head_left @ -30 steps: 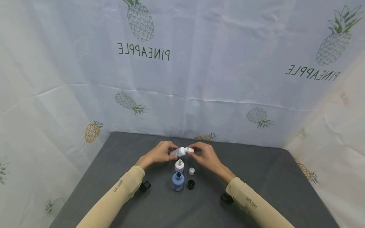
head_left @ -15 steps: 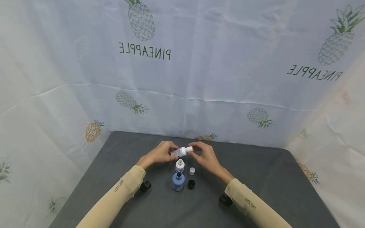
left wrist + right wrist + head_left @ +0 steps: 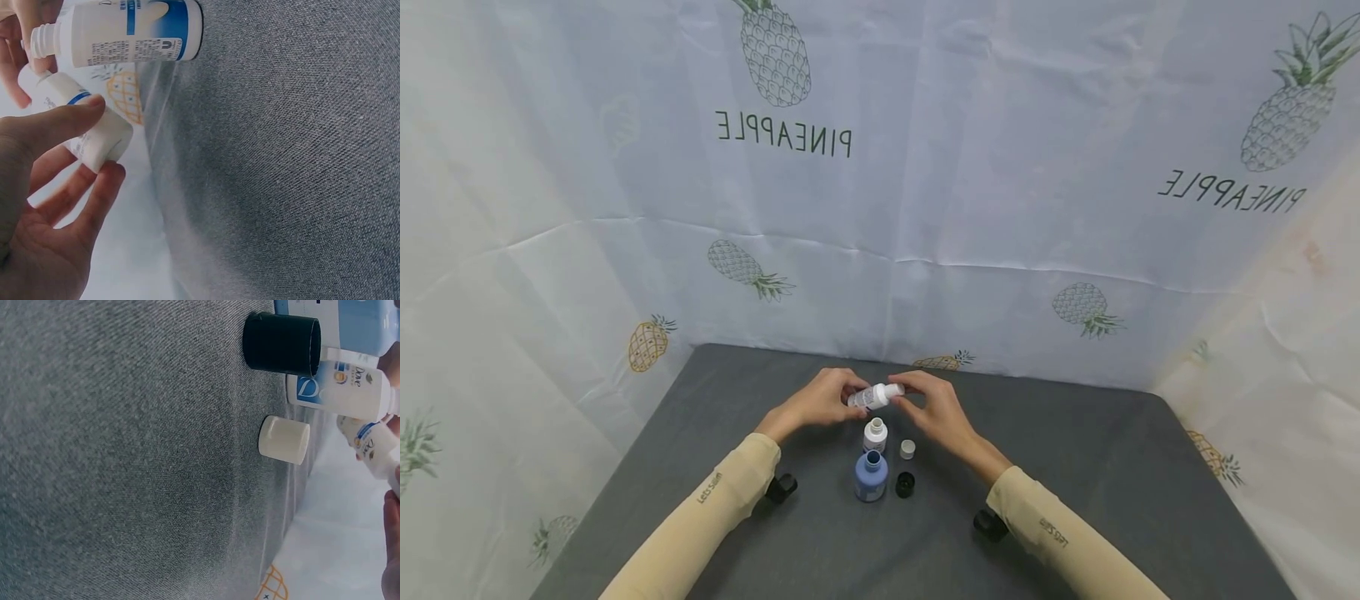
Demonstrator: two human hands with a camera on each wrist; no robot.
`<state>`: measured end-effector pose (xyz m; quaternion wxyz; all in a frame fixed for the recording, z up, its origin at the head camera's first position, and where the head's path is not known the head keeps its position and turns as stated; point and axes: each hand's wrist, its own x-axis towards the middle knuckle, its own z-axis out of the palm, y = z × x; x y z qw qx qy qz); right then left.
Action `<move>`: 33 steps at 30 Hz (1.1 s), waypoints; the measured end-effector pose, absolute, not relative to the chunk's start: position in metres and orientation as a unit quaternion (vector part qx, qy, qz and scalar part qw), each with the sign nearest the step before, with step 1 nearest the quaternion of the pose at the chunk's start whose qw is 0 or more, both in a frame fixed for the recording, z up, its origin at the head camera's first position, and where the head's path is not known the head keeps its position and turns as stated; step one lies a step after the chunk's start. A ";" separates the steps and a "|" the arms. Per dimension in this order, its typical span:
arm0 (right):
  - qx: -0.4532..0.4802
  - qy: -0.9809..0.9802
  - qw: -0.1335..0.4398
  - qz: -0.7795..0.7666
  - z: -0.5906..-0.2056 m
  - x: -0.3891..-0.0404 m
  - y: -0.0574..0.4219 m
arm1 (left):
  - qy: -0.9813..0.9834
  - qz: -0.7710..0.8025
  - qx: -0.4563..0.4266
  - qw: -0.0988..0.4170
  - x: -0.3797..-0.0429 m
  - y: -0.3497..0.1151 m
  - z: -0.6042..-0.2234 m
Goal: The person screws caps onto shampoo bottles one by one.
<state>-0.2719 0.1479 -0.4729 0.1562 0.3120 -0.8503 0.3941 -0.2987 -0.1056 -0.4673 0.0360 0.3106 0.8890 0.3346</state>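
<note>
Tilted above the table is a small white bottle (image 3: 871,397) with a blue-banded label. My left hand (image 3: 822,402) grips its body, thumb on one side and fingers on the other, as the left wrist view shows. At the bottle's upper right end, my right hand (image 3: 942,410) pinches its white cap (image 3: 894,389), which sits over the neck. Just in front stands a similar white bottle (image 3: 876,437), upright and uncapped, its threaded neck (image 3: 45,41) bare. Nearer still is an uncapped blue bottle (image 3: 871,480).
A loose white cap (image 3: 907,450) and a black cap (image 3: 905,485) lie right of the standing bottles on the dark grey table (image 3: 1075,467). Black pieces show beside the left sleeve (image 3: 781,489) and right sleeve (image 3: 990,525). A pineapple-print curtain (image 3: 970,208) hangs behind the table.
A second ago the bottle's neck showed beside the tilted cap; the cap now covers the neck, in line with the bottle. Both hands have stayed nearly in place.
</note>
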 end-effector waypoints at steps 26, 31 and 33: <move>0.207 -0.870 0.144 0.423 -0.478 -0.278 0.142 | 0.892 0.329 0.306 0.043 -0.300 -0.105 -0.462; 0.215 -0.879 0.167 0.391 -0.478 -0.277 0.141 | 0.891 0.321 0.319 0.035 -0.299 -0.106 -0.461; 0.215 -0.882 0.172 0.383 -0.479 -0.276 0.141 | 0.890 0.320 0.323 0.033 -0.298 -0.106 -0.461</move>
